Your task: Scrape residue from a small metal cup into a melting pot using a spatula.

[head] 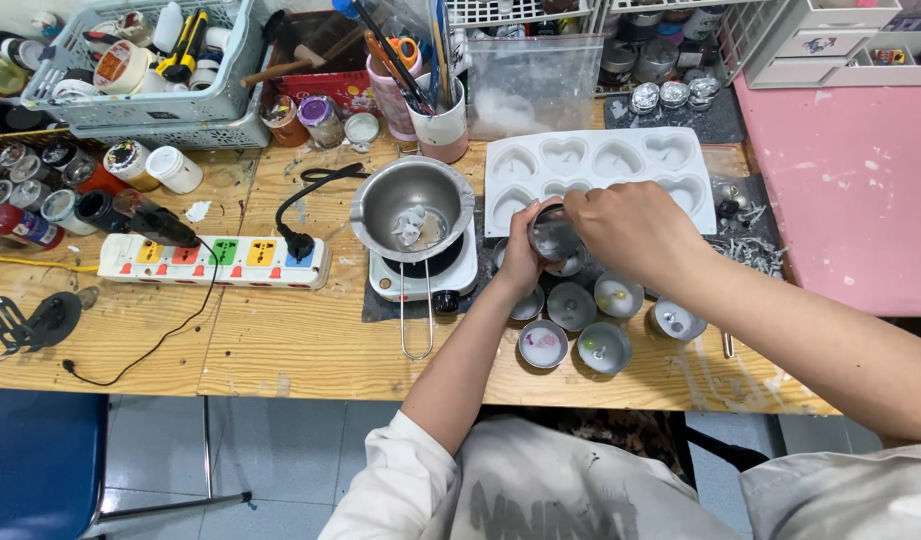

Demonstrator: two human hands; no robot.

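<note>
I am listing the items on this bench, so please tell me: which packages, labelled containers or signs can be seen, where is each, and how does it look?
Clear plastic bag: back centre, behind the white heart mould, whitish bits inside.
Red printed box: back, left of the pink tool cup.
Labelled paint jars: far left edge, small, round, mixed colours.
White bottle: beside the jars, lying tilted.
No signs or screens.

Small round metal cup (555, 236), shiny, held tilted above other tins, beside the heart mould
</note>
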